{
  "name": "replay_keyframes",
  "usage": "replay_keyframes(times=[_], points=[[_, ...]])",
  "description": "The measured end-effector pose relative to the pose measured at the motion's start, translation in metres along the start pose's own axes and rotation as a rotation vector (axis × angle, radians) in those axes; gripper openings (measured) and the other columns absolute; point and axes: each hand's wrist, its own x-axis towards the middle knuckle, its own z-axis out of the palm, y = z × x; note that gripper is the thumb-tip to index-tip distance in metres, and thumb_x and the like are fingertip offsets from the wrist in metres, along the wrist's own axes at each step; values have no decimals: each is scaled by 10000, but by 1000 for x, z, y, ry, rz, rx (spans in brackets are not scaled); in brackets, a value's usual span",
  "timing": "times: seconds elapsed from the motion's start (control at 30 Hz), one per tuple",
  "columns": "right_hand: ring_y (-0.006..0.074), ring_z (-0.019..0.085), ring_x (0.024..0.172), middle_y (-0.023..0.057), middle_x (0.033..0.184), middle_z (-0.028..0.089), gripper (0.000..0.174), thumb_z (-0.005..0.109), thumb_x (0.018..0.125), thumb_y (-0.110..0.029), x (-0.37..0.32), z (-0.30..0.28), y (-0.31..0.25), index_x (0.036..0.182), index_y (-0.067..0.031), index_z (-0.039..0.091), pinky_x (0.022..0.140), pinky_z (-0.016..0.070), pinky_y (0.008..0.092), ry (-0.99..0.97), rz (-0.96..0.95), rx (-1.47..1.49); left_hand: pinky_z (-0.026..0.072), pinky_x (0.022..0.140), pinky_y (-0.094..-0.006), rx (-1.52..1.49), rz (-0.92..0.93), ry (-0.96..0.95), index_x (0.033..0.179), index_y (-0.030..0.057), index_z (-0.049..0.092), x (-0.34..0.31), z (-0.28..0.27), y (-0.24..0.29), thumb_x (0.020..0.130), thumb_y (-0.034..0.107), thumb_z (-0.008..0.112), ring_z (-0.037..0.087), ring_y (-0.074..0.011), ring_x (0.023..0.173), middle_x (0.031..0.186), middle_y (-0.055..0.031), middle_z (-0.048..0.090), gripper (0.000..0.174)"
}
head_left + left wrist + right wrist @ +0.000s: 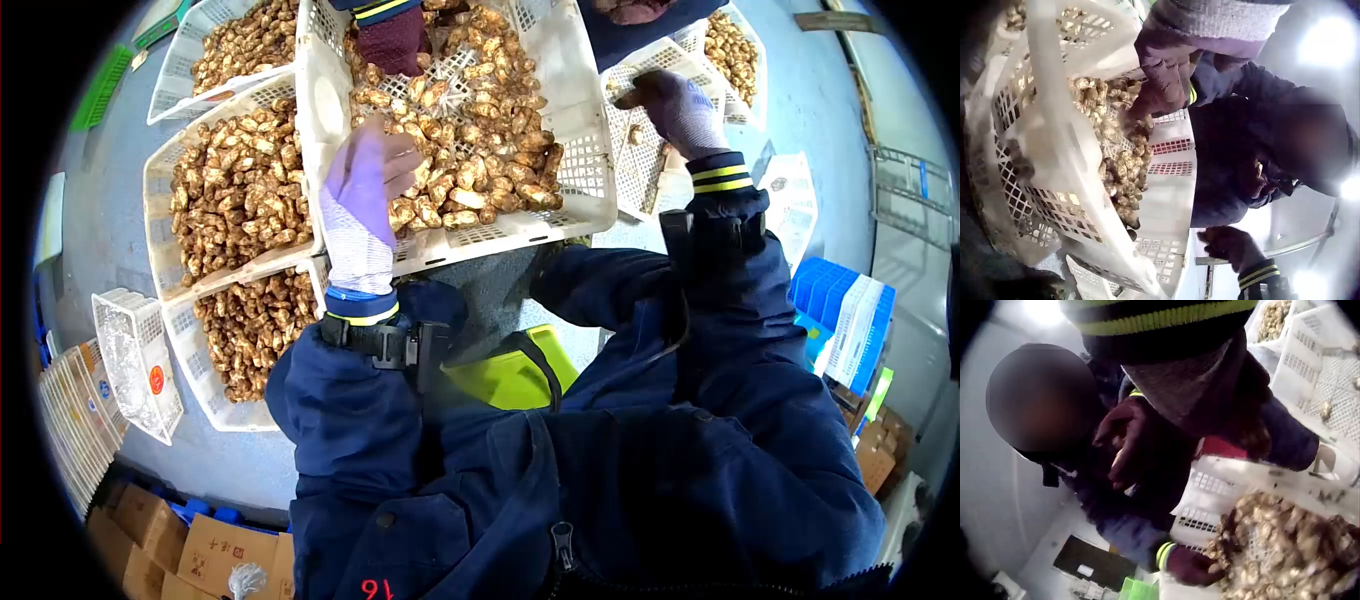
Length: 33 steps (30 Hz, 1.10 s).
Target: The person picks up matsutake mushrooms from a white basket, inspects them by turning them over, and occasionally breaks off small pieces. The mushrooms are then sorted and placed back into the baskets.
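Note:
My left hand [365, 190], in a purple and white glove, hovers over the left side of a white slatted crate [575, 190] of small brown-and-cream tubers [470, 180]. Its fingers look loosely bent, with nothing visible between them. Off the crate's right side, my right hand [685, 112] is raised above another crate [635, 165]. Its fingers bend inward with dark fingertips, and I cannot tell whether they hold something. Across from me, another person's maroon-gloved hand [390, 45] reaches into the tubers. That person's other gloved hand [1125, 444] is lifted near the chest.
More tuber-filled crates [155, 215] stand along my left. A tuber-filled crate [745, 100] lies at the far right. Blue and white stacked crates [845, 320] stand by my right elbow. Cardboard boxes [225, 550] are behind to the left. A yellow-green object [515, 375] is between my legs.

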Motion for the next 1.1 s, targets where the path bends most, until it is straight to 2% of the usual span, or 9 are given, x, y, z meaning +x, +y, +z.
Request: replay_keyframes(times=[0.17, 0.3, 0.43, 0.57, 0.63, 0.83, 0.97, 1.07, 1.1], points=[[327, 610, 971, 144, 1072, 640, 343, 506, 764, -25, -5, 28, -11, 1076, -81, 638, 873, 487, 384, 365, -422, -158, 501, 785, -306, -50, 47, 100, 1249, -6, 521, -3, 6, 7, 947, 370, 511, 648, -251, 899, 1036, -168, 635, 482], [300, 642, 950, 141, 1041, 664, 334, 518, 799, -145, 2, 83, -79, 1107, -100, 638, 817, 506, 386, -390, -413, -446, 502, 782, -309, -98, 23, 131, 1238, -2, 531, -1, -3, 7, 952, 335, 517, 646, -234, 901, 1013, -155, 644, 442], [284, 639, 1011, 104, 1098, 666, 321, 547, 808, -185, 33, 130, -93, 1100, -103, 652, 791, 518, 414, -658, -320, -791, 507, 758, -277, -26, -39, 6, 1242, 21, 536, 2, -8, -6, 934, 360, 532, 643, -197, 887, 1016, -149, 648, 458], [274, 671, 836, 142, 938, 695, 317, 620, 823, -234, 43, 124, -79, 1068, -36, 651, 709, 526, 394, -607, -230, -406, 509, 784, -283, 5, -94, -127, 1243, 23, 531, 0, -12, -15, 962, 297, 492, 641, -201, 907, 1068, -133, 643, 394], [117, 594, 594, 79, 726, 668, 401, 656, 857, -262, 21, 90, -85, 1137, 15, 581, 551, 484, 254, -702, 18, 583, 505, 811, -298, -25, -112, -175, 1250, 28, 520, -1, -17, -17, 965, 283, 487, 635, -206, 932, 1103, -133, 633, 384], [191, 656, 924, 163, 1094, 639, 432, 533, 920, -142, -34, 57, -108, 1300, 47, 452, 695, 543, 234, -894, -249, 1524, 494, 820, -315, -155, -136, -220, 1271, 19, 496, 0, -21, -23, 955, 297, 494, 610, -223, 989, 1128, -140, 615, 421], [189, 642, 953, 165, 1146, 621, 484, 508, 885, -59, -40, 65, -109, 1351, 31, 411, 738, 543, 248, -929, -32, 1661, 496, 819, -342, -219, -209, -246, 1333, 49, 421, 4, -24, -24, 941, 375, 510, 552, -234, 1092, 1227, -130, 538, 517], [154, 625, 861, 115, 1099, 637, 505, 572, 892, -156, -42, 50, -129, 1354, -6, 432, 686, 516, 238, -751, -254, 1215, 520, 793, -384, -329, -220, -385, 1390, 79, 325, -3, -9, -17, 920, 444, 528, 504, -247, 1155, 1287, -96, 469, 629], [134, 613, 829, 104, 1079, 644, 511, 586, 896, -195, -49, 40, -145, 1356, -28, 440, 670, 506, 240, -632, -336, 1007, 542, 733, -333, -427, -172, -364, 1384, 65, 344, -8, 1, -10, 948, 340, 520, 611, -210, 953, 1141, -94, 546, 544]])
